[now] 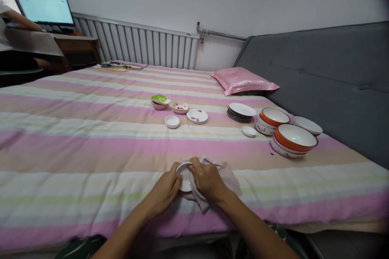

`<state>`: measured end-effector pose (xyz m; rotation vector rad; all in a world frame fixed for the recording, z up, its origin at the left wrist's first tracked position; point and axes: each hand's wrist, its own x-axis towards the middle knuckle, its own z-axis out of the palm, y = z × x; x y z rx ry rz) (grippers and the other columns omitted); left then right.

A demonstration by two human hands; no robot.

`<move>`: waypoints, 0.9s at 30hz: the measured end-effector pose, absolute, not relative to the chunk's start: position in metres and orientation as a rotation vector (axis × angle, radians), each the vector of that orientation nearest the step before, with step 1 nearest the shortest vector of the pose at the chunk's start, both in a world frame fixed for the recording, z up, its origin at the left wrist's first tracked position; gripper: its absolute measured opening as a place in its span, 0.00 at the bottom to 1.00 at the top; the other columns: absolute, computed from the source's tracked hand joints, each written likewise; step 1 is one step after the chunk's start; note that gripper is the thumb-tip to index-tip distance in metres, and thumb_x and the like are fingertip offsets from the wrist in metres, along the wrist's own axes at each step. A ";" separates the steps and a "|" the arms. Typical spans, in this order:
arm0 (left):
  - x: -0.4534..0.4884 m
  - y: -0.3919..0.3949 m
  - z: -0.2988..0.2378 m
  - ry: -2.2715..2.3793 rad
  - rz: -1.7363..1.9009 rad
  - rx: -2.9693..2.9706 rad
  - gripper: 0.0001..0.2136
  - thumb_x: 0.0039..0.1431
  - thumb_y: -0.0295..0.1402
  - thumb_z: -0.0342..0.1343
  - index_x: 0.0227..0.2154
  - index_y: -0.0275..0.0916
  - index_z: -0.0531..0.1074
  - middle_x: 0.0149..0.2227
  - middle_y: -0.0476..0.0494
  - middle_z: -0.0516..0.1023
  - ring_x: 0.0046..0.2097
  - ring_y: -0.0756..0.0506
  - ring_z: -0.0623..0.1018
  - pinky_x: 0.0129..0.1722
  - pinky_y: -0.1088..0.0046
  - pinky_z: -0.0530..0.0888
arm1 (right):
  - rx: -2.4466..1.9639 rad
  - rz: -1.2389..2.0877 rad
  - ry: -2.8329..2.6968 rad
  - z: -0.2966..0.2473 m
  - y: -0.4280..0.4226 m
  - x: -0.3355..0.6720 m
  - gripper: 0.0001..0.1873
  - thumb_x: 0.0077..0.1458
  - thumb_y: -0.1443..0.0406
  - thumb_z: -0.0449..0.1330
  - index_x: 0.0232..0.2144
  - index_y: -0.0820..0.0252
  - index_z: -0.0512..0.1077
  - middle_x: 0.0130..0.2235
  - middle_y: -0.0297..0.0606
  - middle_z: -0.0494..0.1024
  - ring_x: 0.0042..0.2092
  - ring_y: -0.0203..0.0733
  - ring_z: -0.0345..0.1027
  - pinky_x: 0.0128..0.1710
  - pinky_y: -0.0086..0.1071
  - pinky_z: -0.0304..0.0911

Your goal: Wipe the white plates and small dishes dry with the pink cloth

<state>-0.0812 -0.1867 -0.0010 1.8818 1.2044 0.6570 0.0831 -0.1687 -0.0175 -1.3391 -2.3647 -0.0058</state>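
My left hand grips the left rim of a small white dish held just above the striped bedspread. My right hand is closed on a pale pink cloth and presses it against the dish's inner face. The cloth drapes under and to the right of my right hand. Most of the dish is hidden by my fingers and the cloth.
Further back lie small dishes: a green one on a pink one, a pink dish, a white dish, a patterned saucer. To the right are stacked plates, orange-and-white bowls and a pink pillow. Another person sits at a monitor far left.
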 end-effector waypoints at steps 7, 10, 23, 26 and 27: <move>-0.100 -0.181 0.002 1.221 0.390 2.138 0.13 0.55 0.30 0.42 0.43 0.40 0.65 0.34 0.43 0.76 0.35 0.44 0.74 0.36 0.71 0.67 | -1.226 -0.026 -2.608 -0.019 -0.171 0.081 0.07 0.60 0.67 0.45 0.35 0.61 0.62 0.28 0.39 0.76 0.27 0.40 0.70 0.22 0.29 0.45; -0.091 -0.180 0.000 1.243 0.612 2.048 0.13 0.58 0.32 0.41 0.41 0.38 0.67 0.36 0.43 0.76 0.37 0.44 0.74 0.38 0.70 0.67 | -1.348 0.063 -2.389 -0.020 -0.170 0.078 0.08 0.61 0.66 0.43 0.35 0.61 0.61 0.28 0.38 0.76 0.27 0.40 0.69 0.24 0.29 0.47; -0.076 -0.175 -0.021 1.230 0.934 1.342 0.14 0.52 0.43 0.48 0.20 0.37 0.64 0.13 0.54 0.62 0.17 0.52 0.62 0.16 0.78 0.59 | -1.390 0.405 -1.881 -0.010 -0.160 0.090 0.12 0.62 0.60 0.43 0.40 0.58 0.63 0.30 0.34 0.74 0.30 0.39 0.69 0.29 0.27 0.57; -0.074 -0.171 -0.021 1.256 0.957 1.130 0.18 0.50 0.44 0.49 0.13 0.40 0.56 0.09 0.57 0.53 0.12 0.55 0.54 0.13 0.79 0.52 | -1.517 0.281 -1.690 -0.007 -0.148 0.106 0.14 0.59 0.59 0.46 0.43 0.59 0.64 0.37 0.39 0.74 0.36 0.41 0.68 0.35 0.32 0.60; -0.074 -0.171 -0.019 1.247 0.961 1.088 0.19 0.50 0.44 0.48 0.12 0.40 0.55 0.09 0.57 0.52 0.12 0.55 0.54 0.13 0.79 0.52 | -1.541 0.199 -1.651 -0.007 -0.145 0.111 0.15 0.58 0.59 0.48 0.45 0.59 0.64 0.42 0.43 0.72 0.41 0.43 0.67 0.39 0.34 0.60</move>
